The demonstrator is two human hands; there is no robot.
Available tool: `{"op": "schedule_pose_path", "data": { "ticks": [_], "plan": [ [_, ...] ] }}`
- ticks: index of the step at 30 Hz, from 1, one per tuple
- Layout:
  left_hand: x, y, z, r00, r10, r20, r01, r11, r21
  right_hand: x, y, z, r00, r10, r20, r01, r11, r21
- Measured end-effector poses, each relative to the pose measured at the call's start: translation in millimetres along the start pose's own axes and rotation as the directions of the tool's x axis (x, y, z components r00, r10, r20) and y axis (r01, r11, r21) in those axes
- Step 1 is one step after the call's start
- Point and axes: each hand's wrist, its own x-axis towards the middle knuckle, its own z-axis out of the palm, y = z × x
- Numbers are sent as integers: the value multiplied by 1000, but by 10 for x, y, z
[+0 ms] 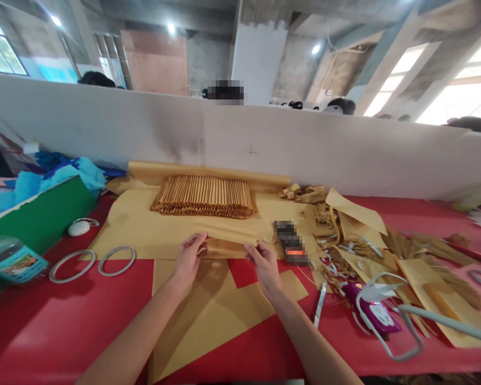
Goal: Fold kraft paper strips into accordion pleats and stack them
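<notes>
Left hand (187, 260) and right hand (263, 262), thumbs and fingers pinching a brown paper strip (229, 233) near its ends, strip spanning between the fingertips, pleated stack (204, 195) just beyond, paper roll (212, 172) behind stack, two rings (116, 274) farther left, red table (80, 321) underneath.

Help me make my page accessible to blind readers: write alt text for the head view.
A person's left hand and right hand hold a piece of brown paper between them over brown sheets on a red table. Beyond it lies a brown pleated stack; pale rings lie to the left, loose brown paper scraps to the right.
</notes>
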Motion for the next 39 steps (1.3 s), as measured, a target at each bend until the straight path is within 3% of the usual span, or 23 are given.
{"op": "schedule_pose_path", "data": {
  "ticks": [7, 12, 15, 17, 20, 24, 34, 39],
  "plan": [
    [54, 26, -58, 998, 45, -52, -45, 999, -10, 27, 65, -20, 1000, -20, 0, 20, 1000, 1],
    [32, 43, -34, 996, 95, -2, -94, 994, 48, 59, 62, -37, 1000, 14, -23, -11, 994, 112],
    [21, 67, -34, 988, 150, 46, -153, 984, 94, 75, 48, -46, 997, -38, -73, 50, 985, 167],
    [19, 95, -48, 961, 248, 122, -267, 949, 167, 77, 27, -52, 987, -127, -102, 140, 980, 140],
    [22, 148, -80, 877, 401, 265, -469, 836, 285, 65, -27, -59, 959, -272, -74, 274, 961, 18],
    [34, 199, -121, 808, 476, 346, -584, 723, 369, 40, -107, -66, 926, -372, -66, 367, 927, -70],
    [37, 278, -156, 788, 464, 405, -606, 701, 376, 25, -176, -78, 889, -450, -88, 439, 891, -116],
    [32, 284, -156, 801, 438, 408, -590, 692, 415, 32, -165, -94, 904, -423, -59, 412, 899, -148]
  ]
}}
